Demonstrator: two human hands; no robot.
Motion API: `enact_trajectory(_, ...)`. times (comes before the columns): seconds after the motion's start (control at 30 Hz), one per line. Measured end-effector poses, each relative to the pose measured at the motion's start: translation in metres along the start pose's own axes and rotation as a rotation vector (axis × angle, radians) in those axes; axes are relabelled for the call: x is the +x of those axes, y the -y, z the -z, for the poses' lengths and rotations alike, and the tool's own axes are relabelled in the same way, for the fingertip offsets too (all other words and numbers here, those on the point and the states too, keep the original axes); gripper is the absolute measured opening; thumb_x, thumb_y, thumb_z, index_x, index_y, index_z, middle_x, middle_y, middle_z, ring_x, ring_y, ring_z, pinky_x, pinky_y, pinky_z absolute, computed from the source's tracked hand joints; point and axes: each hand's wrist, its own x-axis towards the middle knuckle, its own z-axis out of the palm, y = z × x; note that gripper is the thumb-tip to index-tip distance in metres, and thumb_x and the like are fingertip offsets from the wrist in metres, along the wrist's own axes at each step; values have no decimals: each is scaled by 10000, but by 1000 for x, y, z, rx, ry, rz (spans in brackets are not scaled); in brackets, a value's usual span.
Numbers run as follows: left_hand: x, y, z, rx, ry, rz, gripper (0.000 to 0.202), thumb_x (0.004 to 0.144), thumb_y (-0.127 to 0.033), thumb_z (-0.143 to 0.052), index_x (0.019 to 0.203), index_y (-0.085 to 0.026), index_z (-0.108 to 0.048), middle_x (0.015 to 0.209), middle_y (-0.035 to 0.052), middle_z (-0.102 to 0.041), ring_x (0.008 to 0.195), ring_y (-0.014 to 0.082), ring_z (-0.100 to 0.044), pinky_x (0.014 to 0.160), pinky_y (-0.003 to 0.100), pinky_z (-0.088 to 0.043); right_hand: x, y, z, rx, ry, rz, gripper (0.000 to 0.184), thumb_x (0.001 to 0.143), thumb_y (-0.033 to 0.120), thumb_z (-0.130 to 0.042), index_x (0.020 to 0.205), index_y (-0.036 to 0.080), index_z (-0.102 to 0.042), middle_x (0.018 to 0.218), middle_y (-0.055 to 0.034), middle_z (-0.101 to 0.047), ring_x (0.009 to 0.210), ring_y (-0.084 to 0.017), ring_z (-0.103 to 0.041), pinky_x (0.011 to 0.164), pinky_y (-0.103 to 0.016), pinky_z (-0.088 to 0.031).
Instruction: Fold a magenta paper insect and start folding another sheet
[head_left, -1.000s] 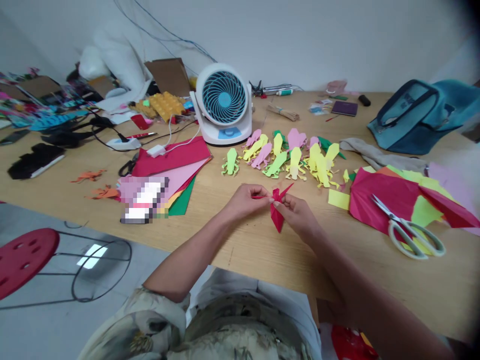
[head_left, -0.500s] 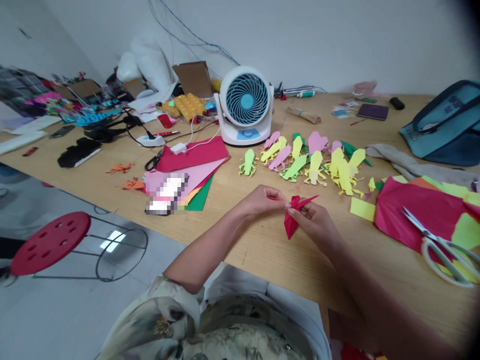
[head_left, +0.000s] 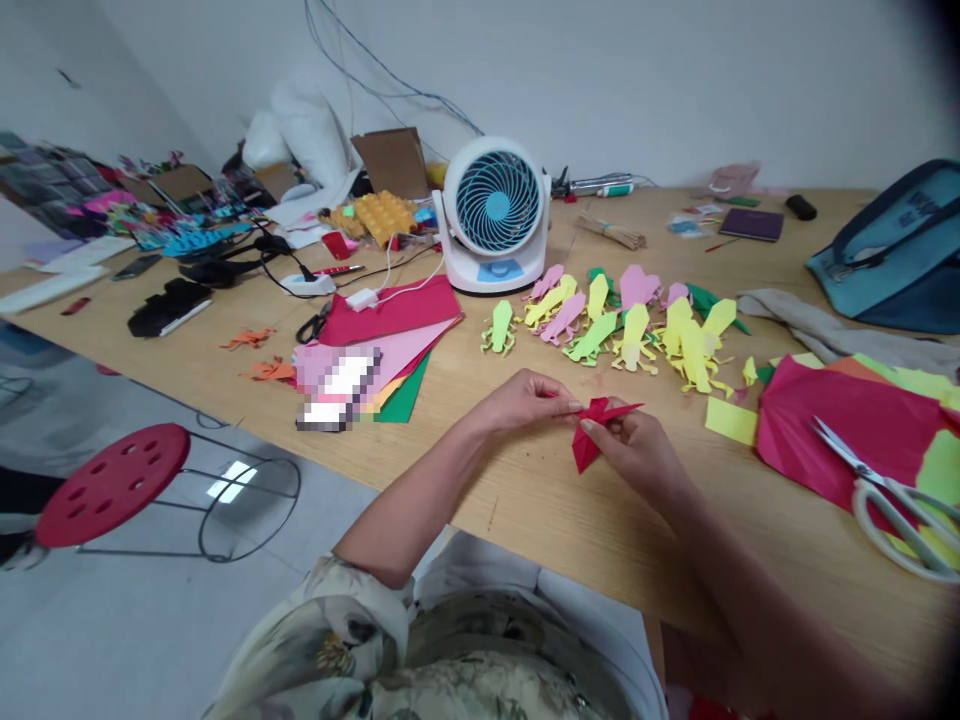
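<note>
From where I stand, the piece of folded red paper [head_left: 587, 450] is between the person's two hands, close above the wooden table [head_left: 517, 500]; whether its lower tip touches the wood, I cannot tell. Its wider body is longest towards the person, slightly slanted to the left, and one thin point goes out to the right, over the right hand [head_left: 636, 446]. This hand is nearer to the body and pinches it with the thumb on top. The left hand [head_left: 527, 400] is closed on the thin part at the left side, so both hands are clamped on the same paper.

Beyond them, paper figures in yellow, green and pink [head_left: 635, 335] stand in a group before the white round fan [head_left: 496, 205]. At the right, white-handled scissors [head_left: 864, 471] lie on a crumpled red sheet [head_left: 802, 425]. A red round stool [head_left: 112, 487] is on the floor at the left.
</note>
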Motion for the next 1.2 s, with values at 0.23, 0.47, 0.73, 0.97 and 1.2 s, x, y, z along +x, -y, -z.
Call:
enact_trajectory(0.23, -2, -4, -2, -72, -34, 97, 443, 542, -501, -904, 629, -107, -720, 607, 36, -667, 583, 92, -534, 596, 249, -368, -1, 1, 1, -19, 34, 50, 305, 849, 484, -667, 767, 189, -669, 719, -48, -653, 633, -178, -581, 569, -281, -429)
enact_trajectory(0.47, -1, 0, -2, -167, -54, 172, 505, 466, -536, -929, 610, -114, -692, 531, 3, -615, 499, 56, -454, 526, 226, -275, -2, 8, 2, -26, 79, 89, 357, 857, 522, -658, 734, 188, -634, 698, -40, -641, 638, -167, -580, 582, -275, -444)
enact_trajectory(0.73, 1, 3, -1, -216, -90, 154, 535, 541, -602, -884, 690, -111, -734, 608, 31, -654, 558, 76, -513, 567, 227, -323, 0, 10, -4, 156, 72, 32, 398, 809, 588, -688, 788, 191, -675, 763, -63, -697, 690, -195, -634, 591, -288, -484)
enact_trajectory(0.97, 1, 5, -6, -253, -123, 96, 489, 625, -593, -850, 737, -128, -744, 612, 6, -623, 541, 69, -462, 571, 240, -325, 3, 6, -6, 182, 12, -34, 415, 769, 598, -711, 762, 185, -664, 695, -47, -678, 619, -170, -599, 515, -260, -440)
enact_trajectory(1.2, 0, 8, -20, -279, -83, 2, 372, 615, -409, -907, 741, -137, -687, 708, -3, -656, 645, 82, -537, 675, 242, -385, 7, 6, -5, 214, -38, -60, 397, 725, 568, -755, 742, 184, -654, 644, -18, -653, 562, -146, -572, 507, -260, -452)
